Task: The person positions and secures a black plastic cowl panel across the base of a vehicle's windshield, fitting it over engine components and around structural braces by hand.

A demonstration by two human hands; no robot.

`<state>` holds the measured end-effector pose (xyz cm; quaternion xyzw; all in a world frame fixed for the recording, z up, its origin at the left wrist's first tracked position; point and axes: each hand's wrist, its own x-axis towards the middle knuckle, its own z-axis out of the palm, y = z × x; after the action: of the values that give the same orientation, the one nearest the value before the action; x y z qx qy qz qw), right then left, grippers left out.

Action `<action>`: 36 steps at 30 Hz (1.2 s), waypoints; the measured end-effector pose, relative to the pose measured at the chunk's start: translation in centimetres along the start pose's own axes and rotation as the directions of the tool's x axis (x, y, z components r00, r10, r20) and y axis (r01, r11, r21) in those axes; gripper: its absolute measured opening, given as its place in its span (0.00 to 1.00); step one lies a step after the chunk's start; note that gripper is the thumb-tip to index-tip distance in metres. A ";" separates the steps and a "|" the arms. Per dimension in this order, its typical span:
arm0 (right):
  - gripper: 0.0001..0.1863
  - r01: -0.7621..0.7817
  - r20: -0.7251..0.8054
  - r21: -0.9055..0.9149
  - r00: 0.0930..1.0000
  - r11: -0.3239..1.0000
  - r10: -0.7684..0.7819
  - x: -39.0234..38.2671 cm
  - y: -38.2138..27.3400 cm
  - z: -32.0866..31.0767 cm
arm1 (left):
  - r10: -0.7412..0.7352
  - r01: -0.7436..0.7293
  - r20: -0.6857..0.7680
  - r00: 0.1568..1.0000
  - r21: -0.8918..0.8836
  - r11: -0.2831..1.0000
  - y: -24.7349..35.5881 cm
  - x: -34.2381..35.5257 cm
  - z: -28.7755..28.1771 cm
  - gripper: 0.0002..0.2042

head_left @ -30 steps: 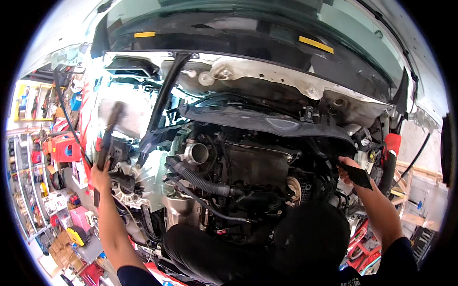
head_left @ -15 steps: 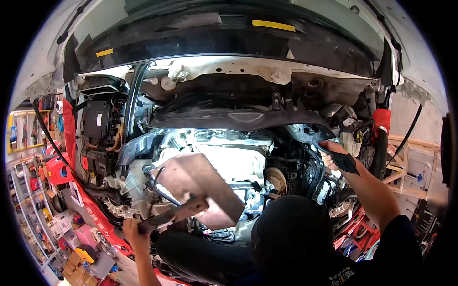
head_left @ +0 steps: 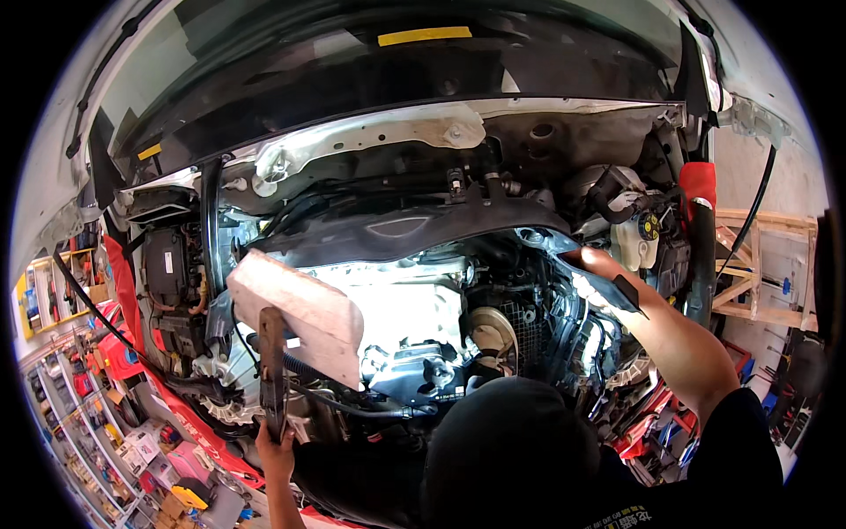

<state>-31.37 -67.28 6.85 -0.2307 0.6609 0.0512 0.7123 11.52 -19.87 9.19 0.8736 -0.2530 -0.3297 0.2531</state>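
Note:
My left hand (head_left: 277,452), entering from the lower edge, is closed round the dark bar-like handle (head_left: 272,361) of a flat, reddish-brown panel. This panel (head_left: 295,313) is tilted above the left part of a brightly lit engine (head_left: 405,304); its exact kind does not show. My right hand is out of sight. A co-worker in a black cap (head_left: 511,450) leans over the engine bay in front of me. The co-worker's right hand (head_left: 595,262) is at the right end of a long black trim piece (head_left: 397,225), its fingers mostly hidden.
A black support bar (head_left: 211,207) rises at the left of the bay. Beyond lies the windscreen, with yellow tape (head_left: 425,35). Red covers (head_left: 699,182) lie along the fenders. Shelves of boxes stand at left, a wooden frame (head_left: 762,264) at right.
The brown panel has swung left and its handle has turned nearly upright in my left hand. The view has shifted and tilted. The co-worker's right arm stays at the trim's right end.

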 end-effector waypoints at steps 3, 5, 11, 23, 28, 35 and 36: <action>0.17 -0.007 -0.221 0.010 0.975 1.000 0.009 2.7 1.1 -0.7 | 0.002 -0.006 0.050 0.999 0.074 0.997 -0.8 -0.3 -1.0 0.20; 0.21 -0.068 -0.239 -0.133 0.970 0.989 0.034 2.9 0.8 -0.8 | 0.006 -0.001 -0.023 1.000 0.197 0.980 -5.7 -2.0 -2.4 0.29; 0.28 0.008 -0.316 -0.153 0.947 0.988 -0.056 4.8 2.7 -2.2 | 0.008 -0.030 0.155 0.988 0.142 0.989 -2.8 -0.6 -3.0 0.23; 0.21 -0.136 -0.317 -0.101 0.943 0.985 0.098 2.6 0.9 -0.6 | 0.013 -0.241 0.434 0.901 0.476 0.846 3.7 -1.4 -3.1 0.23; 0.27 -0.090 -0.285 -0.138 0.957 0.986 0.047 4.4 2.4 -2.2 | -0.229 0.127 0.316 0.921 0.311 0.942 -2.9 -3.1 -4.1 0.23; 0.18 -0.044 -0.269 0.166 0.959 0.985 0.088 1.4 0.4 1.1 | -0.328 0.337 0.099 0.939 -0.083 0.938 -1.2 -3.1 -2.5 0.21; 0.18 -0.041 -0.272 0.162 0.959 0.986 0.085 1.8 0.6 0.7 | -0.331 0.335 0.050 0.942 -0.127 0.934 -1.4 -3.0 -2.6 0.21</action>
<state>-30.71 -66.93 5.00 -0.1584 0.7632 -0.0105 0.6263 11.79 -16.26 11.40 0.8802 -0.0821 -0.3963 0.2480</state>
